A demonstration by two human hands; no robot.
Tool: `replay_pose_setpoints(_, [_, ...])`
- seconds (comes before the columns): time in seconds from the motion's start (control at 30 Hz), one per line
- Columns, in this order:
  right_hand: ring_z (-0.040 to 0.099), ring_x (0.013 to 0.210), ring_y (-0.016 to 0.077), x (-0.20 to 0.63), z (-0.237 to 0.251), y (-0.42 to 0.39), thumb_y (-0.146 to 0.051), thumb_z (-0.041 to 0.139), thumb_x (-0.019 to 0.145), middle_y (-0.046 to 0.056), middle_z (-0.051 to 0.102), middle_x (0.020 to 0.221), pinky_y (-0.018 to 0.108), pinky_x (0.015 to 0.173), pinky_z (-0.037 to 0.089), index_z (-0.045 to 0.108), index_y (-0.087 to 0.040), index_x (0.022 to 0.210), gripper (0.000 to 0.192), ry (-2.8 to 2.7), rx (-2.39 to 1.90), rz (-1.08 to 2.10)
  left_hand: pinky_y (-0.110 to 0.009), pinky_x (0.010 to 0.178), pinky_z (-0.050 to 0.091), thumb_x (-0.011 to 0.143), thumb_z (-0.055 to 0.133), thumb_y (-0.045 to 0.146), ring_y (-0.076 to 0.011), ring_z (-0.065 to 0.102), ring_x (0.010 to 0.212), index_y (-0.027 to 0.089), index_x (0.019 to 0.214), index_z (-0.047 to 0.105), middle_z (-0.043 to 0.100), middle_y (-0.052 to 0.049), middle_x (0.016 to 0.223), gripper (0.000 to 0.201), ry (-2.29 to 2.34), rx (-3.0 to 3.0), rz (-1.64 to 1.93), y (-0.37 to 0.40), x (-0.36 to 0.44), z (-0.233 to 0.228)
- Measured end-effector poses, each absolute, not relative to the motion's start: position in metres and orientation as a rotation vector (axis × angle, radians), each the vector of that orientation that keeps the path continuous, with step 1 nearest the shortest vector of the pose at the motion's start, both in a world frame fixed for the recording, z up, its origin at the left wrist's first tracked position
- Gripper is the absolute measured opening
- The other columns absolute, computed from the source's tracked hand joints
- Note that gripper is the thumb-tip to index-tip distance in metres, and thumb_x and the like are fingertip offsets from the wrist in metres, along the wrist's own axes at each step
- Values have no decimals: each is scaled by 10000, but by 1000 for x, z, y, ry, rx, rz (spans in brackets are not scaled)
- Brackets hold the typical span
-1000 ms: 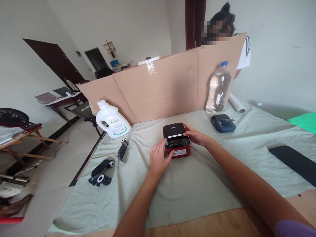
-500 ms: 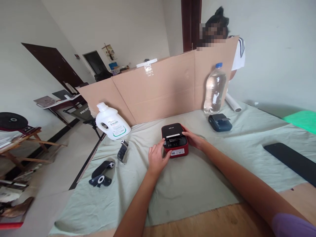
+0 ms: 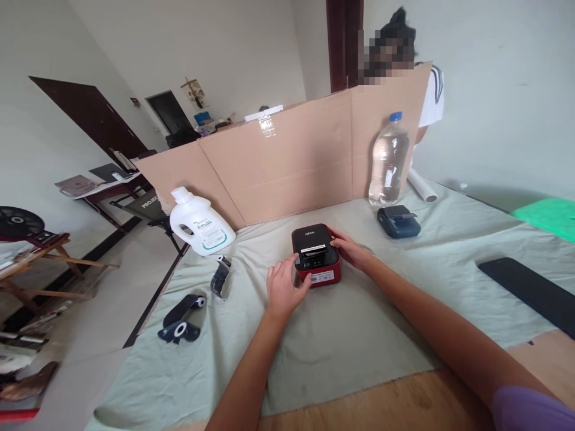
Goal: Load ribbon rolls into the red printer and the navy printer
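A small red and black label printer sits on the cloth in front of me, a white label on its front face. A strip of white shows at the slot in its black top. My left hand grips its near left corner, thumb at the front and forefinger on the left side. Along the right side, my right hand holds the printer, fingertips by the top edge. Part of the right fingers is hidden behind the body. A second, dark blue-black printer lies farther right, untouched.
Left of the hands are dark rolls with white cores, a smaller roll and a white detergent jug. A water bottle stands at the cardboard screen. A black phone-like slab lies right; a person is behind the screen.
The whole view has shifted slightly. Both hands stay at the label printer in almost the same grip, and the printer shows no clear movement on the cloth.
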State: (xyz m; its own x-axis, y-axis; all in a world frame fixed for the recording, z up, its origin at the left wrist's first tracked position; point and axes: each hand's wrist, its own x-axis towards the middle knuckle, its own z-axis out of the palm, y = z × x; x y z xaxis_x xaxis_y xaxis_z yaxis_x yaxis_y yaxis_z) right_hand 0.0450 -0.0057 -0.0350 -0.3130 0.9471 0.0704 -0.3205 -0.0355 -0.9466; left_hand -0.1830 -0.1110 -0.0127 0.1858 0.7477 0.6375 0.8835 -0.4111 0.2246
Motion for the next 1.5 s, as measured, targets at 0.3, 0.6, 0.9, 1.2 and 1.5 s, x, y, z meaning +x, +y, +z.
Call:
replay_pose_setpoints(0.3, [573, 1309, 246, 44, -46, -5, -342, 652, 802, -38, 611, 1439, 375, 1086, 461, 561, -360, 1411, 617, -1211, -700, 1536, -378, 973, 436, 972, 519, 375, -253, 620, 1089, 204, 1305, 589, 690, -98, 1264, 381, -1736, -2154, -963, -92, -241, 6])
replay_pose_setpoints(0.6, [513, 1377, 253, 44, -44, -6, -341, 662, 803, -40, 597, 1455, 392, 1150, 409, 572, -353, 1396, 600, -1183, -725, 1529, -457, 1025, 444, 927, 572, 418, -333, 577, 1268, 269, 1481, 467, 631, -114, 1391, 584, -2724, -1467, -604, -76, -373, 11])
replay_pose_setpoints(0.9, [492, 1396, 275, 44, -44, -5, -349, 656, 791, -38, 593, 1458, 435, 1172, 387, 576, -358, 1394, 608, -1202, -743, 1506, -412, 861, 508, 945, 492, 378, -346, 657, 1117, 250, 1258, 686, 717, -161, 1184, 390, -2829, -1312, -499, -71, -374, -2])
replay_pose_setpoints(1.2, [510, 1376, 286, 43, -44, -3, -349, 662, 773, -26, 599, 1452, 442, 1114, 449, 580, -349, 1392, 624, -1210, -738, 1505, -382, 815, 500, 949, 464, 392, -331, 672, 1062, 292, 1229, 692, 737, -125, 1125, 374, -2733, -1301, -431, -103, -362, 20])
replay_pose_setpoints(1.5, [524, 1360, 279, 44, -44, -3, -363, 690, 779, -21, 633, 1411, 455, 1150, 412, 612, -352, 1354, 580, -1212, -706, 1500, -366, 750, 497, 968, 443, 383, -324, 709, 930, 294, 1225, 692, 753, -116, 1015, 369, -2549, -1492, -89, -198, -326, 27])
